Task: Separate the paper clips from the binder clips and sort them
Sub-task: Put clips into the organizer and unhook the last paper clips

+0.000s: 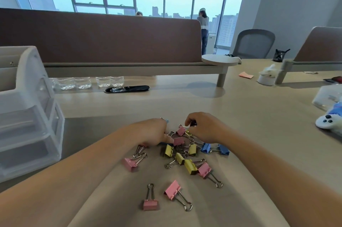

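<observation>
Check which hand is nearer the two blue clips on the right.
Right. The right hand, pinching a dark item, sits just behind the blue clips, its wrist almost over them. The left hand is farther, across the pile to their left.

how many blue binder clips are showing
2 in plain sight: left blue clip and right blue clip, side by side near the right hand. A bluish bit by the left hand may be another.
</observation>
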Demonstrator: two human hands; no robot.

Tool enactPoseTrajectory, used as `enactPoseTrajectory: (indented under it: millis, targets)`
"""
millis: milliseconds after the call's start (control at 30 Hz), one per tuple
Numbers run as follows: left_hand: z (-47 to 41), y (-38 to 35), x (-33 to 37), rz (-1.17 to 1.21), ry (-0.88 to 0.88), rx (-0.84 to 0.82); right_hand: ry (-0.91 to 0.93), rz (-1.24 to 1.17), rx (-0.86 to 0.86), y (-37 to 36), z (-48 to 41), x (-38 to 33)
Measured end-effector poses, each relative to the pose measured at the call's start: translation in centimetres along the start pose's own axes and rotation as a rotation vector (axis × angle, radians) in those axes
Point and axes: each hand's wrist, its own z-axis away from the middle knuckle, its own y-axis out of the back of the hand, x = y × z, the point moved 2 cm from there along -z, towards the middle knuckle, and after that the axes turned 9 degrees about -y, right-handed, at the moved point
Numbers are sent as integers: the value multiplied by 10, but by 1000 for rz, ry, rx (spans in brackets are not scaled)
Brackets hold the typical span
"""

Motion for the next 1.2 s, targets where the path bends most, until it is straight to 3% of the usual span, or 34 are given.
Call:
enactPoseTrajectory:
  millis: [433,567,733,1200]
  targets:
    - [15,0,4,-35,4,105,-25,-5,15,6,18,4]
    - [17,9,4,1,22,145,-50,89,-40,11,29,12]
    - [22,10,26,69,-45,172,-91,176,-104,10,47,26]
    - [2,4,76,137,-220,226,-143,181,9,35,64,57]
